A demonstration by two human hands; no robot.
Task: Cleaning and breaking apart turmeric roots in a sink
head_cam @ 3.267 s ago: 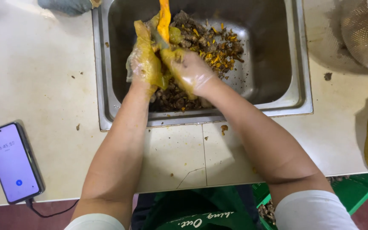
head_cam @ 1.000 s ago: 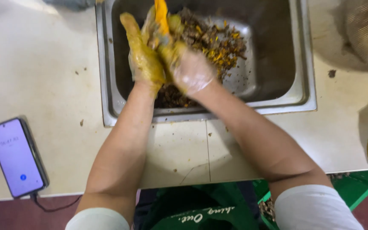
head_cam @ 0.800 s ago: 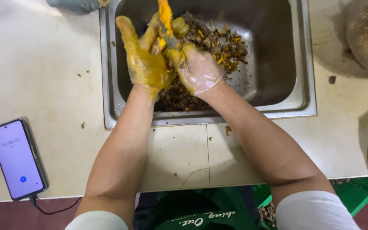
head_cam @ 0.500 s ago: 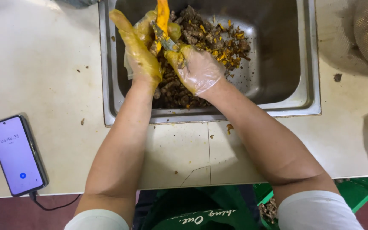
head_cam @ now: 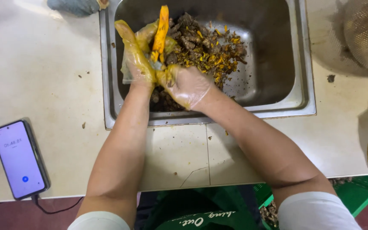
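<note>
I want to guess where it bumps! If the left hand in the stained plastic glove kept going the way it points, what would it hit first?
Probably the steel sink's far wall; the left hand points up along it.

A single head-worn camera is looking almost straight down from close above, facing the pale counter [head_cam: 39, 76]. The steel sink [head_cam: 303, 64] is filling the top middle, a phone [head_cam: 18, 159] is lying near the counter's front left edge, and both forearms are reaching up from below.
</note>
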